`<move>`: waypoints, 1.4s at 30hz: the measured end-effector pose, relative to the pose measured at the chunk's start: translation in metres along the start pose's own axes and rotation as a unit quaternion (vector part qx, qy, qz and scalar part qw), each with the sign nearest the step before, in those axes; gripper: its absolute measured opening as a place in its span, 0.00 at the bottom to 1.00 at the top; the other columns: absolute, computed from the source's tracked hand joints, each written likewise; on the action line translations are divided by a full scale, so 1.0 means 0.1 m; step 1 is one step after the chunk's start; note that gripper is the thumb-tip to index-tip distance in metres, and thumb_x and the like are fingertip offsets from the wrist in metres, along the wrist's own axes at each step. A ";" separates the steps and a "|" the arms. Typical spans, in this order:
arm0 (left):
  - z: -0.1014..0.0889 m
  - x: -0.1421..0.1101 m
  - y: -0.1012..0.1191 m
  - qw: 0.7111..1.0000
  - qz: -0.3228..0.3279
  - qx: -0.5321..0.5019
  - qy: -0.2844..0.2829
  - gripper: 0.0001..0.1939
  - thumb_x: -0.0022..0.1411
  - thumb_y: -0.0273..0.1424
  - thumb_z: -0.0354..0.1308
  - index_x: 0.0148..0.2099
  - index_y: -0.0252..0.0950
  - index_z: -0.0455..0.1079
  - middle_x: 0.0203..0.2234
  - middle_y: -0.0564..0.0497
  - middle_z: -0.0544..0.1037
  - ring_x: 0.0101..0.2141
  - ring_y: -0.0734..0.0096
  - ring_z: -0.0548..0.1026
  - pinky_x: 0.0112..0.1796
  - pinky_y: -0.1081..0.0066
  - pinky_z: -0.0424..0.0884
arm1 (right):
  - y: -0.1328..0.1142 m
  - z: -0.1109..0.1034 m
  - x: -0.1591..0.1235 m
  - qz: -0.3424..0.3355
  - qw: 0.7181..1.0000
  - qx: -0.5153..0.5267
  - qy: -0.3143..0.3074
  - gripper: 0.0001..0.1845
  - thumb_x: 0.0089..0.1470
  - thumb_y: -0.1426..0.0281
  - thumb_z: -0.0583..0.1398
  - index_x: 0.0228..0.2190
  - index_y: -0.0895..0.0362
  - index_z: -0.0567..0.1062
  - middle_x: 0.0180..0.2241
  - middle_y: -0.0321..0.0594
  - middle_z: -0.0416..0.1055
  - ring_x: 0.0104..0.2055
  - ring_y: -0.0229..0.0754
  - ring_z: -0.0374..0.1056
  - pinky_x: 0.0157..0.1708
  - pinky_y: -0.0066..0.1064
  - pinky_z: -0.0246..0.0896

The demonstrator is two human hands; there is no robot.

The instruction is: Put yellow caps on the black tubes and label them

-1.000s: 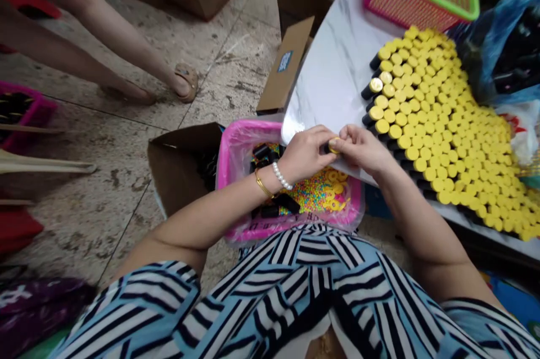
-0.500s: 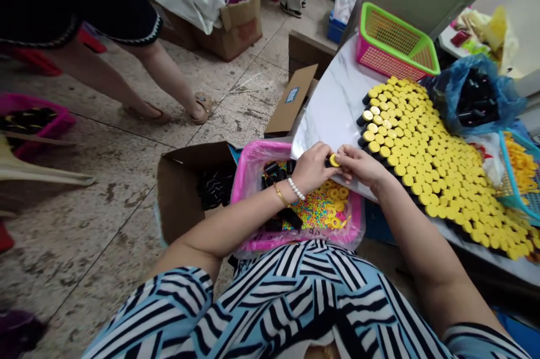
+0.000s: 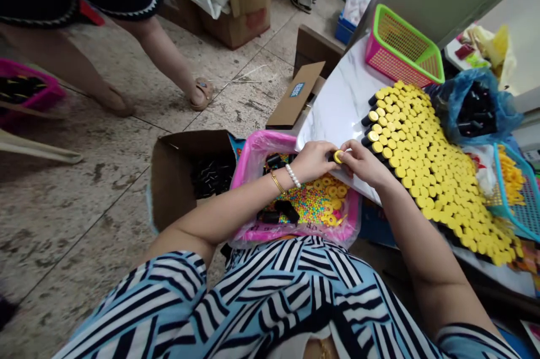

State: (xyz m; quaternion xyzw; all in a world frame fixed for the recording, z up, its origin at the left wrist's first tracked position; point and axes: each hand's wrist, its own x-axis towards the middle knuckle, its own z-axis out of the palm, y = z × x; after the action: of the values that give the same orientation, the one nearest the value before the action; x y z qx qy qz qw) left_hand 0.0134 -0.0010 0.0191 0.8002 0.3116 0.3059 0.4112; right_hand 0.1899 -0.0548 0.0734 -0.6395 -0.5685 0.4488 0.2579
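Observation:
A small black tube with a yellow cap is held between my two hands, over the corner of a pink basin. My left hand is closed around its black body, which is mostly hidden by the fingers. At the yellow end, my right hand pinches the cap with thumb and fingertips. Under my hands, the plastic-lined pink basin contains small coloured beads, yellow ring-shaped pieces and black tubes. To the right, many yellow-capped black tubes stand packed together on a white marbled table.
A green-and-pink basket, a blue bag of black tubes and a blue basket with yellow pieces are on the right. Left of the basin is a cardboard box holding black pieces. A person's legs are at upper left.
The camera view has shifted slightly. Both hands stay on the same tube, the right fingers now a little higher around its yellow cap. At left, the person's rear foot has moved further left.

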 end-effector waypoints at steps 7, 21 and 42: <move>0.15 -0.08 -0.04 0.996 -0.014 0.026 0.086 0.13 0.54 0.29 0.69 0.35 0.36 0.66 0.32 0.52 0.73 0.34 0.67 0.71 0.37 0.69 0.66 | -0.06 -0.11 0.08 0.016 0.997 0.036 -0.064 0.18 0.57 0.54 0.65 0.38 0.54 0.71 0.20 0.28 0.68 0.20 0.35 0.63 0.21 0.26 0.59; 0.21 -0.03 -0.03 0.995 -0.011 0.062 0.078 0.14 0.55 0.37 0.71 0.38 0.33 0.76 0.34 0.48 0.73 0.36 0.63 0.72 0.39 0.66 0.69 | -0.22 -0.08 0.09 -0.066 0.949 -0.246 0.183 0.13 0.61 0.58 0.60 0.40 0.54 0.73 0.22 0.32 0.66 0.25 0.40 0.63 0.30 0.33 0.57; 0.00 -0.09 0.01 0.990 0.071 0.107 0.051 0.08 0.62 0.29 0.62 0.44 0.34 0.75 0.37 0.47 0.74 0.39 0.66 0.74 0.42 0.68 0.70 | 0.49 0.42 -0.74 -0.189 0.919 -0.126 0.323 0.12 0.67 0.68 0.57 0.49 0.54 0.75 0.37 0.40 0.75 0.34 0.40 0.71 0.36 0.32 0.68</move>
State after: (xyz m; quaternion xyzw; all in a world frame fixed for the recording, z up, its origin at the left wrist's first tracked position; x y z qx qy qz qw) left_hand 0.0082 -0.0084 0.0173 0.8430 0.3058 0.3395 0.2839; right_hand 0.1817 -0.1442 0.0340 -0.6574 -0.6165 0.0851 0.4250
